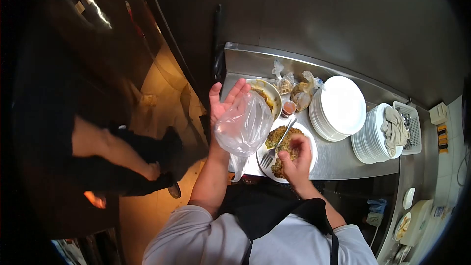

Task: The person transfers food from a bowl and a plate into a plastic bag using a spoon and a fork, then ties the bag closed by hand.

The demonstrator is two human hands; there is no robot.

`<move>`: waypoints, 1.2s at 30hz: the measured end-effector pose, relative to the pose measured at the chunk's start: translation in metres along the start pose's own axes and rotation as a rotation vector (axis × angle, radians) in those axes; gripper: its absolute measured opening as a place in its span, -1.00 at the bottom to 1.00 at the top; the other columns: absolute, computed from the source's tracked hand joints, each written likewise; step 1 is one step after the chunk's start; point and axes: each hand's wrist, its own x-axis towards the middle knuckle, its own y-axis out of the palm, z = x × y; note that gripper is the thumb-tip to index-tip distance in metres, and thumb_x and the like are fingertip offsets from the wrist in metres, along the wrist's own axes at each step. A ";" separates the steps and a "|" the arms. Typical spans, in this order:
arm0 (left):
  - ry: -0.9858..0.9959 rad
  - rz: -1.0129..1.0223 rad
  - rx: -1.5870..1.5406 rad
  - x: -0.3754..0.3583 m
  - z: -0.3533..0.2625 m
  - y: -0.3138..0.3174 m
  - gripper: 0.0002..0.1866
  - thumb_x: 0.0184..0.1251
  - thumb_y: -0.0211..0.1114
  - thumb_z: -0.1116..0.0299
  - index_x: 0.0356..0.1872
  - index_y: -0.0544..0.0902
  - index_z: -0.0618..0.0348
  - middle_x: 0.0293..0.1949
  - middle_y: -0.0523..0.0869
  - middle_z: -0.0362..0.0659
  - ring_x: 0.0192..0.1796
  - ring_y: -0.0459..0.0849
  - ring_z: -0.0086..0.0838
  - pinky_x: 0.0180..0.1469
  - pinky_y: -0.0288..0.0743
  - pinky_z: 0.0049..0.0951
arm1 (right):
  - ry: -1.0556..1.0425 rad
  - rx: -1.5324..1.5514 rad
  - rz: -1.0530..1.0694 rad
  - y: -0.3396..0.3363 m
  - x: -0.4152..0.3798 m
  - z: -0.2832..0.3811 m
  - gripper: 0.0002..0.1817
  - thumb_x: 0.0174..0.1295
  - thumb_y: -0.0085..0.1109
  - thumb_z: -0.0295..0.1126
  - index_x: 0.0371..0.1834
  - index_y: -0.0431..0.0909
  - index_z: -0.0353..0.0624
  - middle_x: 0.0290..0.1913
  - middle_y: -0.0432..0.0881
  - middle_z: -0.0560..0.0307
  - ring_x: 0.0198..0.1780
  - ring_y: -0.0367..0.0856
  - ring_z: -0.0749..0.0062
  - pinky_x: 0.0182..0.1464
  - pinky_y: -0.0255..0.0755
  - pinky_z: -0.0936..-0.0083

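Note:
My left hand point(227, 103) is raised left of the counter, its fingers stretched out and spread. A clear plastic bag point(245, 125), puffed out, lies over its palm and wrist and hangs down toward the counter edge. My right hand point(298, 161) is over the right side of a white plate point(312, 140), fingers loosely curled, thumb apart, with nothing visible in it. Browned, chopped-looking food point(279, 136) with green bits covers that plate. Across the food lies a fork point(280, 142), tines toward me, just left of my right hand.
Behind the plate stand a pan point(267, 91) with yellowish food, a small sauce cup point(288, 108) and tied bags point(301, 95). Plate stacks point(338, 103) point(371, 135) rise at right, one topped by a cloth point(394, 130), near a cutlery basket point(414, 127). Another person's arm point(113, 149) is at left.

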 end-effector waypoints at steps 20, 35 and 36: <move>-0.410 0.132 -0.416 -0.052 0.040 0.013 0.23 -0.24 0.43 -0.49 0.53 0.07 -0.36 0.49 0.14 0.10 0.51 0.18 0.02 0.31 0.32 0.35 | -0.441 -0.234 0.910 0.031 0.127 0.057 -0.86 0.10 0.30 -0.43 -0.27 0.67 -0.19 -0.36 0.67 0.04 -0.18 0.61 0.09 0.02 0.39 0.21; -0.305 -0.413 -0.087 -0.114 -0.027 -0.054 0.36 -0.31 0.37 -0.59 0.58 -0.07 -0.33 0.53 0.00 0.24 0.52 0.13 0.09 0.31 0.26 0.44 | 1.345 0.468 0.536 0.028 0.058 -0.044 -0.44 0.42 0.08 0.07 -0.08 0.45 -0.36 -0.28 0.68 -0.09 -0.43 0.64 0.35 -0.44 0.59 0.48; -0.302 -0.440 -0.053 -0.114 -0.030 -0.053 0.34 -0.26 0.34 -0.59 0.59 -0.07 -0.31 0.53 0.00 0.24 0.52 0.13 0.08 0.32 0.26 0.43 | 1.344 0.476 0.510 0.034 0.053 -0.049 -0.44 0.43 0.06 0.07 -0.08 0.45 -0.36 -0.28 0.68 -0.08 -0.43 0.64 0.35 -0.43 0.59 0.47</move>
